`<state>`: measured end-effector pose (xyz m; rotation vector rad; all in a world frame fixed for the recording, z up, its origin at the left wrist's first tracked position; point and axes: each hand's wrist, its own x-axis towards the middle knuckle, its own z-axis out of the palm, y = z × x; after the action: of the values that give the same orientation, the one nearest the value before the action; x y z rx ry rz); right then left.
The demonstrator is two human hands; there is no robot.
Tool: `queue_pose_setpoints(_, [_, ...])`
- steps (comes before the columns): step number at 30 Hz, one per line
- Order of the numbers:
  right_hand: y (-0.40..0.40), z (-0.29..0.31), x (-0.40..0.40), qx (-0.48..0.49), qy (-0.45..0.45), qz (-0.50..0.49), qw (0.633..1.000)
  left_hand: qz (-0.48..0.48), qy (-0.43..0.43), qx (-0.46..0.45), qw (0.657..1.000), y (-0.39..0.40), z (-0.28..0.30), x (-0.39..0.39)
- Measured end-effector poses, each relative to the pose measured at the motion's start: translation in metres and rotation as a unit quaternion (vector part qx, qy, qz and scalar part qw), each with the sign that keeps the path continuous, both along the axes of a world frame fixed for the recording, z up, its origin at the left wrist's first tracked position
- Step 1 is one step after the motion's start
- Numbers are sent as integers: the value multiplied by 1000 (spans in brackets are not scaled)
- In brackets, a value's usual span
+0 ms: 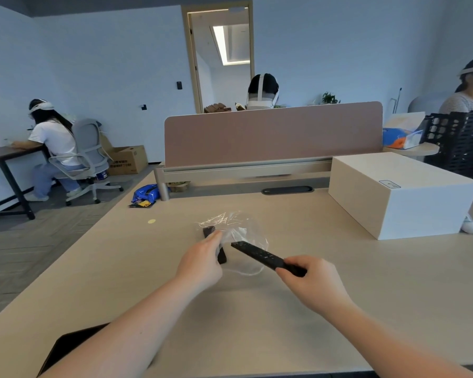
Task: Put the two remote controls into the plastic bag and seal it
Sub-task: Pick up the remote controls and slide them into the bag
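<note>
On the pale wood counter, the left hand pinches a clear plastic bag while the right hand grips a long black remote control.

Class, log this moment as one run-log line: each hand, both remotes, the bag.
left hand: holds plastic bag | right hand: grips long remote, tip at bag | second remote: on table | bag: unsealed

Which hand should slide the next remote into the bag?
The right hand: it already grips a remote whose far end points at the bag. The left hand is at the bag's edge, beside the other remote.
</note>
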<state>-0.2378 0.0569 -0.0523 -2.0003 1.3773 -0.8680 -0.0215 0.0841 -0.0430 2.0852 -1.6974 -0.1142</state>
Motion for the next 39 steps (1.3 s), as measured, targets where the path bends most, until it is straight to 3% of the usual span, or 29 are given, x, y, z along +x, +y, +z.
queue_pose_setpoints(7, [11,-11,31,-81,84,26,993,-2,-14,0,1000,1,-3,-1])
queue_pose_setpoints(14, [28,-38,37,-175,82,44,980,6,-14,7,1000,2,-3,11])
queue_pose_setpoints(22, [-18,-38,68,-135,188,-4,973,-36,-23,-4,999,-1,-14,11])
queue_pose_setpoints(33, [-51,-47,100,-69,197,79,975,-39,-24,1,999,-6,-21,18])
queue_pose_setpoints(39, [-59,-51,105,-96,278,68,953,-52,-13,6,999,-8,-28,22])
